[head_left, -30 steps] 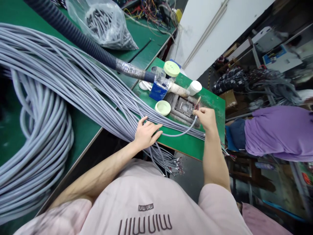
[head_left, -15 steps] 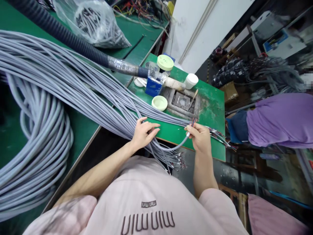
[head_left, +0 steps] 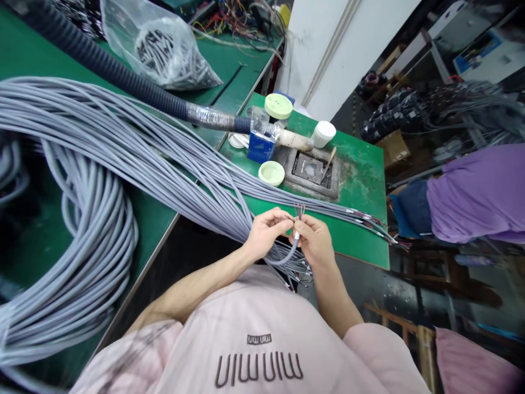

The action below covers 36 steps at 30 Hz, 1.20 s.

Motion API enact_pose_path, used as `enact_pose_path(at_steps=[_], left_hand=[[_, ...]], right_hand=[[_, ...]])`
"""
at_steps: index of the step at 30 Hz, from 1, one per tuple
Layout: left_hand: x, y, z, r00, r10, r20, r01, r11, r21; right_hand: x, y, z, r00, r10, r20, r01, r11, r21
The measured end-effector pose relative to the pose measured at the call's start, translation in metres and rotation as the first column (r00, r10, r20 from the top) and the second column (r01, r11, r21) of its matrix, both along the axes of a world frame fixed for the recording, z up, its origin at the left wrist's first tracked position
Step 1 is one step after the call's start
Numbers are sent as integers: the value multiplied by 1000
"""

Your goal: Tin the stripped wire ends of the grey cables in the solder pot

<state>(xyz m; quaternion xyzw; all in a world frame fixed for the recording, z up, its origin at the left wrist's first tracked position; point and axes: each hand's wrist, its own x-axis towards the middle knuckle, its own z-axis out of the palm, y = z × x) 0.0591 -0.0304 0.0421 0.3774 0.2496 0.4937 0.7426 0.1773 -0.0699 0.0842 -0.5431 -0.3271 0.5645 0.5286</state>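
The grey cable (head_left: pixel 292 255) is in front of you, near the front edge of the green bench (head_left: pixel 365 249). Your right hand (head_left: pixel 319 241) has its grip pinching the cable at its white band (head_left: pixel 297 235), below the fanned wires (head_left: pixel 301 210). Your left hand (head_left: pixel 263 235) has its grip pinching a thin dark wire (head_left: pixel 290 217) (tip too small to resolve). A cable bundle (head_left: pixel 172 175) lies beyond.

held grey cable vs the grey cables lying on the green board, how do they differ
The held cable bends in a curve; the board cables run nearly straight. The held cable is single; the board cables lie side by side. The held cable's wires point up in the picture; some of the board cables' wires reach past the green board's right edge. Both have grey sheaths and coloured end wires.
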Motion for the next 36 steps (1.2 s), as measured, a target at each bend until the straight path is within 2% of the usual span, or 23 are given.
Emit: enact_pose_path(at_steps=[3, 5, 8, 10, 11, 13, 15, 17, 19, 21, 22, 24, 27, 29, 31, 32, 34, 36], left_hand=[[-5, 5, 0, 993, 94, -71, -93, 995, 24], [-9, 8, 3, 980, 144, -134, -128, 984, 121], [-14, 7, 6, 966, 157, -205, -78, 935, 347], [-14, 5, 6, 970, 132, -206, -42, 920, 389], [-13, 4, 6, 976, 109, -186, -37, 935, 354], [-11, 2, 3, 991, 26, -130, 1, 980, 200], [-9, 1, 0, 993, -104, -61, 106, 994, 30], [-10, 1, 0, 963, -268, 12, 268, 959, -90], [-12, 2, 3, 898, -432, 89, 441, 882, -166], [-15, 3, 8, 832, -534, 151, 554, 804, -213], [-16, 3, 10, 812, -557, 172, 583, 781, -223], [-18, 4, 14, 802, -564, 196, 597, 773, -217], [-19, 4, 16, 834, -505, 222, 543, 822, -171], [-19, 3, 15, 855, -465, 230, 504, 850, -156], [-19, 1, 14, 831, -500, 243, 544, 821, -172], [-19, 0, 13, 809, -532, 249, 579, 794, -185], [-19, -3, 12, 767, -589, 254, 637, 744, -201], [-19, -6, 11, 746, -621, 241, 664, 723, -193]], right_hand=[[0, -8, -1, 995, 89, 36, -89, 996, -11], [-1, -15, -2, 989, 125, 79, -124, 992, -13], [-3, -22, -3, 994, 86, 61, -87, 996, 6], [-5, -24, -3, 998, 58, 0, -58, 998, 14], [-5, -24, -3, 998, 49, -29, -48, 999, 10], [-6, -23, -2, 997, 24, -69, -25, 1000, -6], [-8, -21, -2, 996, 13, -88, -14, 1000, -19], [-11, -20, -4, 994, 15, -109, -17, 1000, -18], [-15, -18, -6, 991, 16, -131, -17, 1000, -5], [-17, -18, -6, 989, 32, -143, -32, 999, -2], [-15, -18, -5, 989, 57, -137, -58, 998, -6], [-7, -18, -2, 987, 144, -76, -146, 989, -15], [17, -15, 4, 971, 214, 107, -214, 977, -10], [33, -11, 7, 967, 151, 205, -161, 986, 32], [43, -4, 10, 965, 112, 237, -131, 989, 65], [46, 0, 12, 962, 141, 234, -160, 985, 60], [45, 8, 15, 941, 276, 198, -286, 958, 25], [37, 15, 17, 915, 375, 147, -380, 925, 9]])
